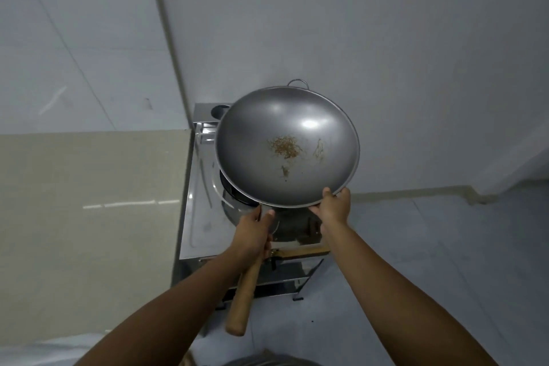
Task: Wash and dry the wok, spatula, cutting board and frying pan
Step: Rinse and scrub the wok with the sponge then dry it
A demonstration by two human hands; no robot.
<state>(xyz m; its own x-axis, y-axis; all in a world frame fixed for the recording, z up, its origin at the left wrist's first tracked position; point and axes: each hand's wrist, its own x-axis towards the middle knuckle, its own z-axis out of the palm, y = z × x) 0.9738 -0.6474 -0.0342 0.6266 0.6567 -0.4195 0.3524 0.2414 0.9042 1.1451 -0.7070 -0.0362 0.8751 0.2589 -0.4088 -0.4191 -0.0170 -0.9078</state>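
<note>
A large grey metal wok (261, 128) is held up above a steel stove, tilted so its inside faces me. Brown food residue sticks to its bottom. My left hand (252, 232) grips the wok's long wooden handle (242, 300) near the bowl. My right hand (334, 205) pinches the near rim, thumb inside. A small wire loop handle (298, 83) sits on the far rim. Below the wok a second wooden handle (303, 252) lies across the stove's front edge; what it belongs to is hidden.
The stainless steel stove (199, 217) stands against a grey wall, with a burner (234, 196) partly visible under the wok. A beige tiled panel (89, 202) is to its left. Grey floor tiles (445, 246) spread to the right.
</note>
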